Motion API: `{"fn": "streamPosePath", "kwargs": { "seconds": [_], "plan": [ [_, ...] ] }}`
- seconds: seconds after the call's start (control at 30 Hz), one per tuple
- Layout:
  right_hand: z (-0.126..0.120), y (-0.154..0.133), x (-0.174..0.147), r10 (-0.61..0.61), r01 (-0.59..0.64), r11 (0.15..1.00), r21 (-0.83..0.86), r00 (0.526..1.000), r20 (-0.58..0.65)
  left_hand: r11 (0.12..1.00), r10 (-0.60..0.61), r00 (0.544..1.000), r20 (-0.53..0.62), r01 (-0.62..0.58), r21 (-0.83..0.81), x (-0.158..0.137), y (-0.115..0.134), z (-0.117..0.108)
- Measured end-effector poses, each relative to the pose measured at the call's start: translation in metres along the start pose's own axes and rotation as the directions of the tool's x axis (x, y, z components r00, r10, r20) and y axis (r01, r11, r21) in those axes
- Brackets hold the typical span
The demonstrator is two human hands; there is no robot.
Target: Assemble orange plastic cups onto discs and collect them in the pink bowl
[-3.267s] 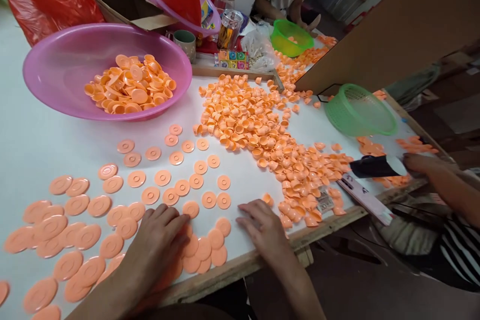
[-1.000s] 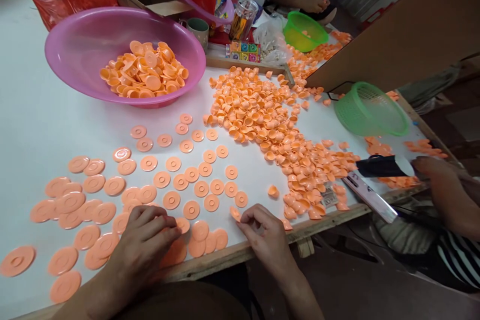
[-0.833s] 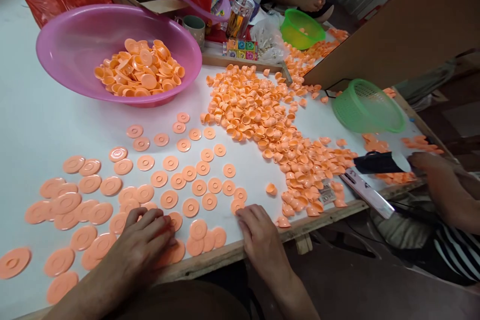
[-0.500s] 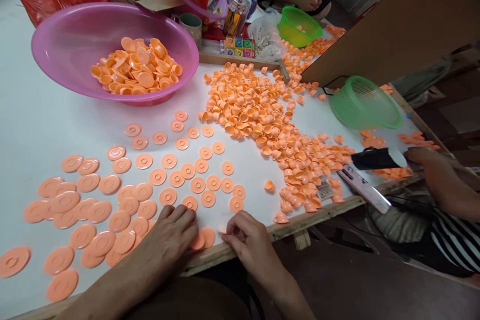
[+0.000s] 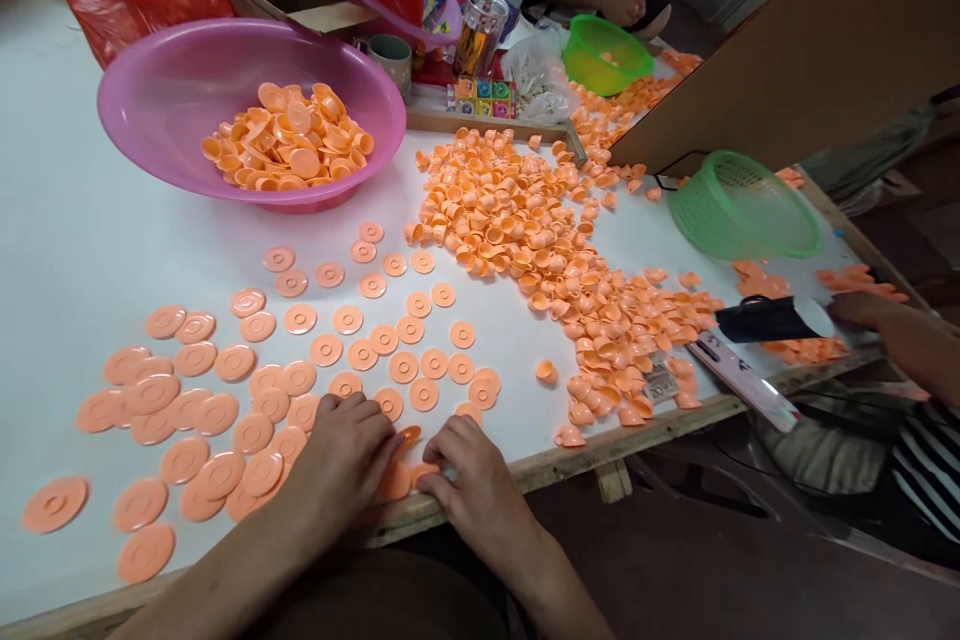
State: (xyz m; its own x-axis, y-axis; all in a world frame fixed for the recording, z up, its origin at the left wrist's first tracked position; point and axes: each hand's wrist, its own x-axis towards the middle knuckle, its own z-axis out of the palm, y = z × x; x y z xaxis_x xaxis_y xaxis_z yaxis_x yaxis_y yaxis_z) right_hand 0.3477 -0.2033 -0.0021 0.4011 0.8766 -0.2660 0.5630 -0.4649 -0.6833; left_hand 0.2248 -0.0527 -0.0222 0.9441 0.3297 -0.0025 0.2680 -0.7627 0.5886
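Note:
Close to the table's front edge, my left hand has its fingers curled, with a tilted orange toy saucer showing at its fingertips. My right hand faces it, thumb and fingers pinched at the edge of another small orange saucer; its fingers partly cover that piece. Between the hands, more flat saucers lie at the edge. Many round saucers are spread over the white table to the left and ahead, some overlapping. A heap of small orange toy cups stretches to the right.
A pink basin holding orange pieces stands at the back left. A green basket, a lime bowl and a brown board are to the right. A co-worker's hand is near a black-and-white tube.
My right hand has moved left toward my left hand. A tilted orange saucer now shows at my left fingertips. The whole view has shifted slightly.

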Motion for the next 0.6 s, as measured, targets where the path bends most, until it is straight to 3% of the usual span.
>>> {"fn": "streamPosePath", "kwargs": {
  "seconds": [0.13, 0.23, 0.33, 0.43, 0.53, 0.6],
  "plan": [
    [-0.010, 0.008, -0.008, 0.047, -0.038, 0.993, 0.109, 0.995, -0.086, 0.993, 0.016, 0.999, -0.052, -0.009, 0.118, 0.010, 0.002, 0.006],
    [-0.009, 0.014, -0.013, -0.056, 0.057, 0.998, -0.002, 0.980, -0.193, 0.988, 0.068, 0.995, -0.067, -0.058, 0.141, 0.005, 0.000, 0.006],
    [-0.003, 0.017, -0.014, -0.153, 0.134, 0.982, -0.130, 0.977, -0.146, 0.990, 0.106, 0.993, 0.043, -0.109, 0.085, -0.007, -0.002, 0.004],
    [0.000, 0.018, -0.013, -0.131, 0.115, 0.982, -0.149, 0.986, -0.104, 0.997, 0.066, 0.989, 0.132, -0.071, 0.033, -0.018, -0.001, 0.002],
    [-0.001, 0.018, -0.012, -0.114, 0.099, 0.986, -0.136, 0.987, -0.111, 0.999, 0.029, 0.992, 0.125, -0.025, -0.032, -0.025, -0.002, 0.001],
    [-0.002, 0.017, -0.010, -0.121, 0.107, 0.986, -0.127, 0.987, -0.110, 0.993, 0.100, 0.992, 0.076, -0.095, -0.073, -0.029, -0.004, -0.001]
  ]
}}
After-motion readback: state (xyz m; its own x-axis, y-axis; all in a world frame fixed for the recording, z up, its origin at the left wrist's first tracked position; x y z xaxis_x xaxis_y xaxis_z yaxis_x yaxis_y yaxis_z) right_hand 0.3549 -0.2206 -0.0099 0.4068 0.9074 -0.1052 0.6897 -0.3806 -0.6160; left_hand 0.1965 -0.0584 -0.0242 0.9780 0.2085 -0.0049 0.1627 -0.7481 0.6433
